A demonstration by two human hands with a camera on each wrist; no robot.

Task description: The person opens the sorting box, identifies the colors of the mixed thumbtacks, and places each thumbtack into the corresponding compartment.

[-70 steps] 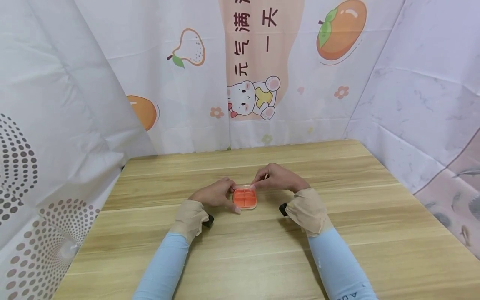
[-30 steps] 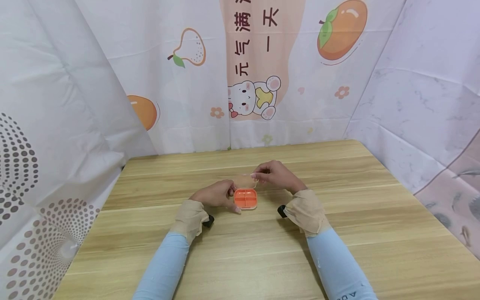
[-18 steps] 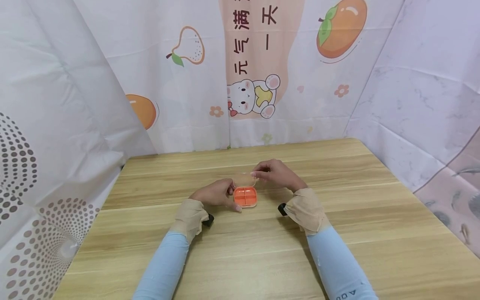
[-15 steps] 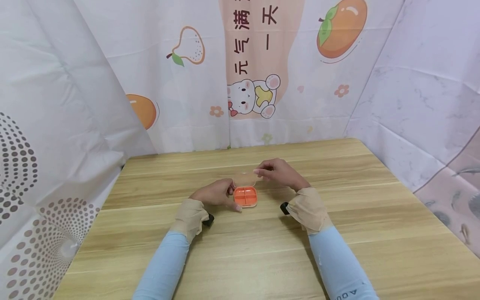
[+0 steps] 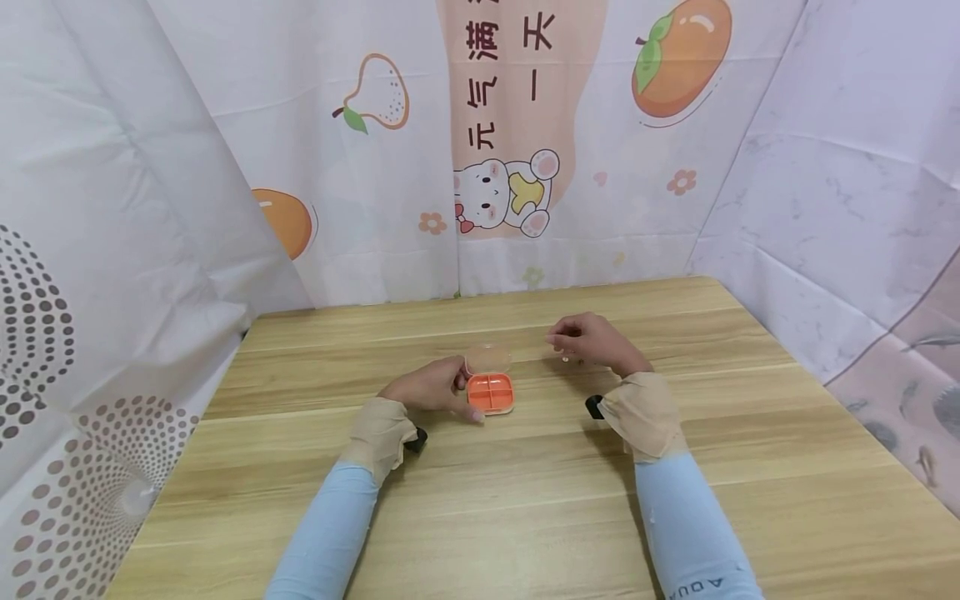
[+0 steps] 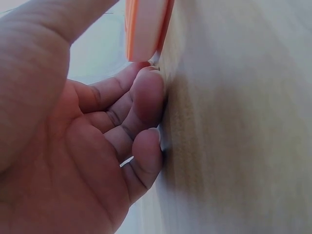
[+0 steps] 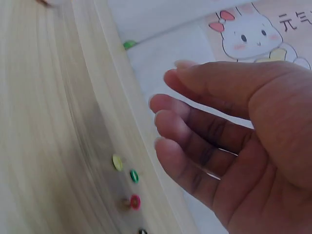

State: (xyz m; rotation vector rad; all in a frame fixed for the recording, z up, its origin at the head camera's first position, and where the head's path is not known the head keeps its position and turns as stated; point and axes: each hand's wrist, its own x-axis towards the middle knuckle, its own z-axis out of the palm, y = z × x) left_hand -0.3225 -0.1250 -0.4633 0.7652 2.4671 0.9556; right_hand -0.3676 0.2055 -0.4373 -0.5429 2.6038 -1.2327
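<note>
— Position of the left hand (image 5: 431,387)?

— Low on the tabletop (image 5: 480,517), at the left side of the orange box (image 5: 501,398). Thumb along the near edge, fingers bent in by the far left corner; grip clamped on the box between them. Left wrist view: lower fingertips rest against the wood (the thumb's tip runs out of frame there).

— And the right hand (image 5: 592,340)?

— Just above the tabletop, right of the box and well apart from it. Wrist turned inward, fingers loosely bent. Grip apart: a clear gap between thumb and fingertips in the right wrist view.

— Changes?

— Half a second ago the right fingertips were at the right corner of the clear lid (image 5: 489,360). Now they have drawn off to the right. Left hand, box and lid hold the same places.

— Containers?

— Box sits flat, four compartments split by a cross-shaped divider, bare orange floor showing in each. Lid lies folded back along the far edge.

— Anything under the right hand?

— Small pieces strung out on the wood: yellow disc (image 7: 117,162), green disc (image 7: 134,176), pink disc (image 7: 136,202), dark piece (image 7: 143,232) cut by the frame (mere specks from the head view).
</note>
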